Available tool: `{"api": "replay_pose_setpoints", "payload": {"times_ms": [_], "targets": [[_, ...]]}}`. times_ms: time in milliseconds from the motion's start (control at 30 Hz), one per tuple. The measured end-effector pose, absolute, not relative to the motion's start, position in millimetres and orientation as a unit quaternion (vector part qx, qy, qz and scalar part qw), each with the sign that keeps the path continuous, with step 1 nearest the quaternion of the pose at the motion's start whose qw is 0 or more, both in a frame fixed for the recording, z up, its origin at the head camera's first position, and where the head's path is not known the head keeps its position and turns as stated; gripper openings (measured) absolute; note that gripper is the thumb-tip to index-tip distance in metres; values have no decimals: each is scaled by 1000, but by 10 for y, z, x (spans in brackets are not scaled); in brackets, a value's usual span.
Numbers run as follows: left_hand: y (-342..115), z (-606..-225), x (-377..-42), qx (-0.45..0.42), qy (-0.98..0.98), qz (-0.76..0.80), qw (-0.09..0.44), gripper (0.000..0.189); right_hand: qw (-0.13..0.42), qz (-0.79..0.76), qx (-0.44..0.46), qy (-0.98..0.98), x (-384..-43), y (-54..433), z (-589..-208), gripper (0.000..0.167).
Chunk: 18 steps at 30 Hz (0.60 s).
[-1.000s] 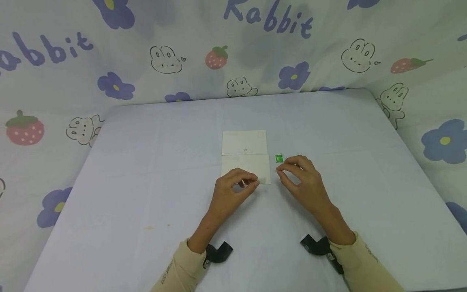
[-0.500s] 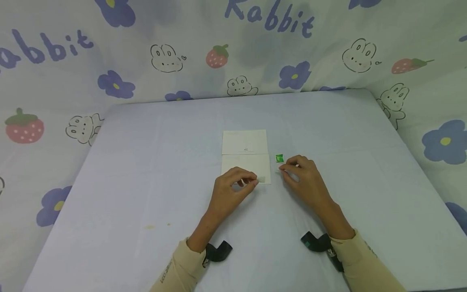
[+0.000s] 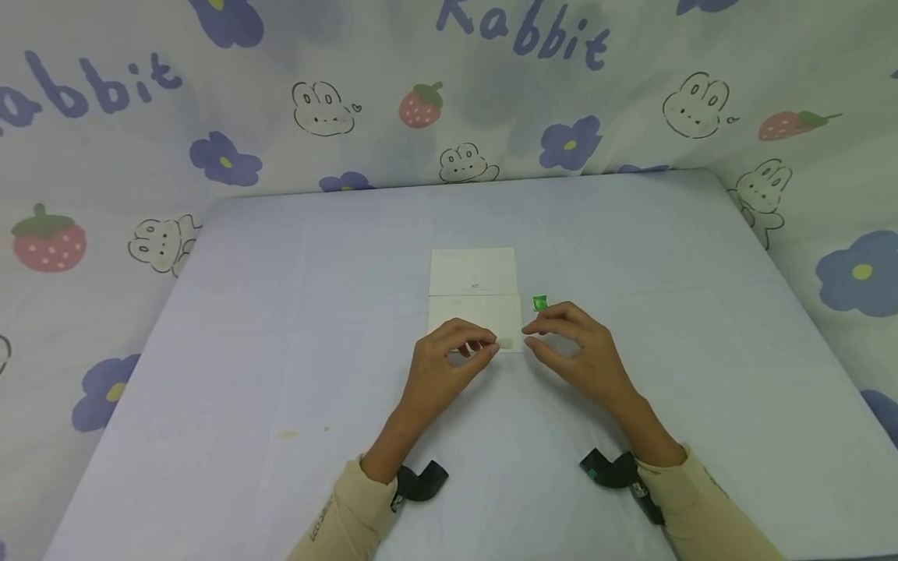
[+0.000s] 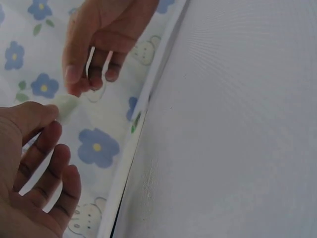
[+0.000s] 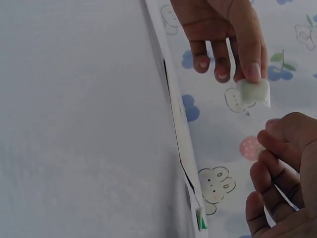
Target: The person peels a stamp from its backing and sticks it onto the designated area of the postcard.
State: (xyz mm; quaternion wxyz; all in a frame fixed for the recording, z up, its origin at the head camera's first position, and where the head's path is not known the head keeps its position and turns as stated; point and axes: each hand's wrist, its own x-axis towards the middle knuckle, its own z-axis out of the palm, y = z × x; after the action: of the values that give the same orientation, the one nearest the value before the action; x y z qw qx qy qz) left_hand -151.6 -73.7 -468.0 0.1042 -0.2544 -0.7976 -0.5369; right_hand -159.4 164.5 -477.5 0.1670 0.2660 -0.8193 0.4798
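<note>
In the head view my left hand (image 3: 449, 366) pinches a small pale-green square piece (image 5: 255, 91) by its edge, between thumb and index finger. The piece looks thin, with a clear, shiny margin; its exact kind cannot be told. It is held over the near right corner of a cream opened card (image 3: 473, 271), which lies flat with a crease across its middle. Facing it from the right, my right hand (image 3: 578, 343) has thumb and index fingertips slightly apart, with nothing clearly seen between them. A small green stamp-like square (image 3: 539, 302) lies just beyond the right fingers.
The white-covered table (image 3: 316, 312) has small yellowish stains (image 3: 289, 434) at the near left. Behind it hangs a cloth (image 3: 379, 93) printed with rabbits, flowers and strawberries. Black wrist cameras (image 3: 421, 481) sit at both cuffs.
My right hand has moved left, closer to the left hand, and its thumb and index finger have parted from a whitish bit they pinched half a second ago. The left hand stays nearly still.
</note>
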Motion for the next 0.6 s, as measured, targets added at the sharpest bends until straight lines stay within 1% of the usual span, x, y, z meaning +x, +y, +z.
{"api": "replay_pose_setpoints", "payload": {"times_ms": [133,367,500,600], "targets": [[-737,-4679,-1523,-262,-796,-534,115,10,124,522,253,-805,-1552,1588,-4745,21],[-737,-4685,-1533,-284,-795,-515,149,10,81,550,241,-795,-1564,1550,-4752,16],[-735,-4673,-1527,-295,-792,-507,168,11,38,579,233,-780,-1551,1554,-4721,14],[-731,-4663,-1525,-304,-789,-502,183,13,-4,606,218,-765,-1543,1558,-4710,14]]}}
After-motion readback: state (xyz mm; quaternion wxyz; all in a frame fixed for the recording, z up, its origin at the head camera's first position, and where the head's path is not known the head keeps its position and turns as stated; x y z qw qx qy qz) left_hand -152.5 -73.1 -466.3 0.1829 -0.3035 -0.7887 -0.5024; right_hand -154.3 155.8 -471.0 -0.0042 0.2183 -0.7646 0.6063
